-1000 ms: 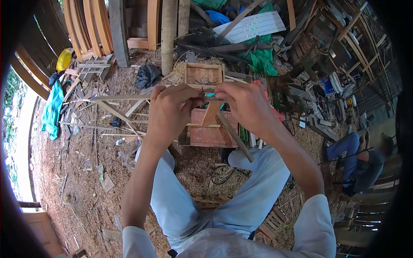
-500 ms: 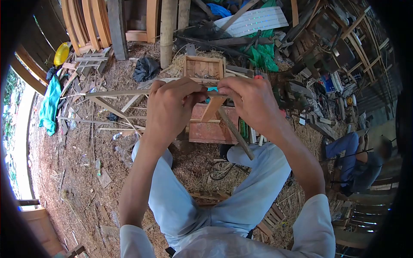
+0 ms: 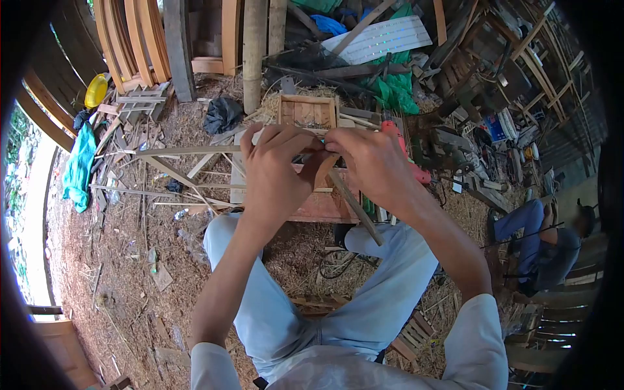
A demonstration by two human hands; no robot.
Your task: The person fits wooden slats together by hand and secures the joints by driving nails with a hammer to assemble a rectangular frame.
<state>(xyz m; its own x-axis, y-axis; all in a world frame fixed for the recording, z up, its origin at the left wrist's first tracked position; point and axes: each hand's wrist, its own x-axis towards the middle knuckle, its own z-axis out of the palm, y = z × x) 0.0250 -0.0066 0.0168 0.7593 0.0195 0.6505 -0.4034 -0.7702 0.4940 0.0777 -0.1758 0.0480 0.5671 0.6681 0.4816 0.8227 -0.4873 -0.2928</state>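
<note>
Both arms reach forward and inward, bent at the elbows, bringing the hands close together in front of the chest. The left forearm (image 3: pixel 224 289) rises steeply to its wrist (image 3: pixel 259 224); the right forearm (image 3: pixel 448 240) slants more, its elbow set wider. The left hand (image 3: pixel 278 168) shows its back, fingers (image 3: pixel 289 138) curled towards the right. The right hand (image 3: pixel 370 161) faces it, fingers bent, tips close to the left's; their exact grip is too small to tell.
</note>
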